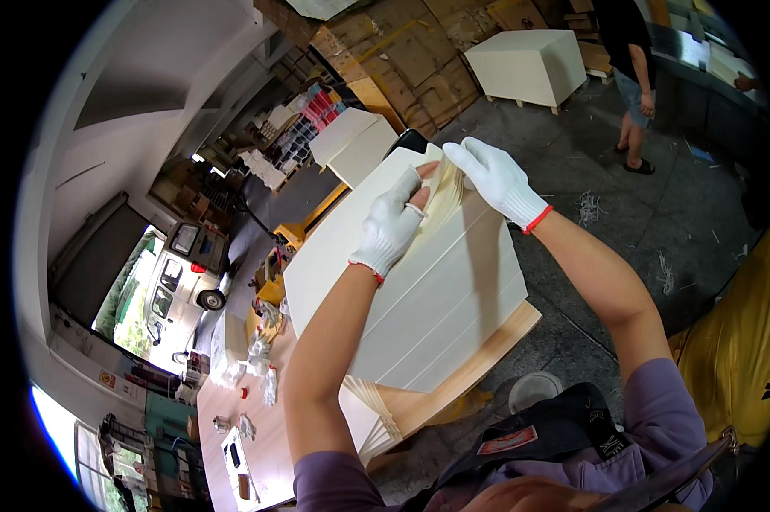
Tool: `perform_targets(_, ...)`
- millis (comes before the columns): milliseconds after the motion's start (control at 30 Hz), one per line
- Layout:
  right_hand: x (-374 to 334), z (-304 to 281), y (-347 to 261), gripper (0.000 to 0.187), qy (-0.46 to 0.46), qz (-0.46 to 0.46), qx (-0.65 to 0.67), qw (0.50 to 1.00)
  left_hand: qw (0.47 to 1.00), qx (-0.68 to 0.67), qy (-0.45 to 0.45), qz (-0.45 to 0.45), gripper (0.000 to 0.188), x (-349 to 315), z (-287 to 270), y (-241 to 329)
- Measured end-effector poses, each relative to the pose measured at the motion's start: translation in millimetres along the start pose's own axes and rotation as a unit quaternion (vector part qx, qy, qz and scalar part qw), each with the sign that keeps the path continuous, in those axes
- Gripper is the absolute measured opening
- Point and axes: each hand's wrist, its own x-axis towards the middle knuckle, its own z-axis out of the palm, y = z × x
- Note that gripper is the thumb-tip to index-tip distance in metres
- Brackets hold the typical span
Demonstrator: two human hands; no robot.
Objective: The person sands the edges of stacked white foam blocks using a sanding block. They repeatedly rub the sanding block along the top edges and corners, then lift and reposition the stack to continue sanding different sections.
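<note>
A tall stack of large cream-white sheets (440, 299) stands in front of me. At its far corner, a bunch of sheets (446, 194) is bent up and fanned at the edge. My left hand (389, 224), in a white glove with a red cuff and bare fingertips, curls closed on the left side of the bunch. My right hand (492, 179), gloved alike, grips the bunch from the right, its fingers folded over the top edge. Part of the fingers of both hands is hidden by the sheets and the gloves.
A wooden board (479, 346) juts out below the stack. At left stands a table (270, 461) with a clipboard, small items and plastic bags. Further white stacks (530, 68) sit on pallets behind. A person (637, 77) stands at far right; yellow cloth (735, 341) hangs at right.
</note>
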Motion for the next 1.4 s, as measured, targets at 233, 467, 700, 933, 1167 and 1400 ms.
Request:
perform_targets(233, 7, 5, 14, 0.054, 0.007, -0.012, -0.005, 1.000, 0.995, 0.055, -0.047, -0.061, 0.029, 2, -5, 13)
perform_targets(467, 5, 7, 15, 0.052, 0.017, -0.011, -0.010, 1.000, 0.998, 0.028, -0.029, -0.054, 0.042, 1, -1, 4)
perform_targets(700, 3, 4, 13, 0.058, 0.009, 0.002, 0.001, 1.000, 0.998, 0.027, -0.037, -0.050, 0.037, 4, -1, 0)
perform_targets(933, 4, 7, 13, 0.050, 0.023, -0.013, 0.015, 1.000, 0.999, 0.035, -0.011, -0.008, 0.031, 1, 0, 3)
perform_targets(1167, 3, 8, 16, 0.049, 0.024, -0.010, 0.026, 0.999, 0.995, 0.004, -0.053, -0.090, 0.035, 1, 2, 11)
perform_targets(1400, 5, 4, 22, 0.057, 0.019, 0.000, -0.017, 1.000, 0.997, 0.023, -0.045, -0.060, 0.035, 3, 2, 10)
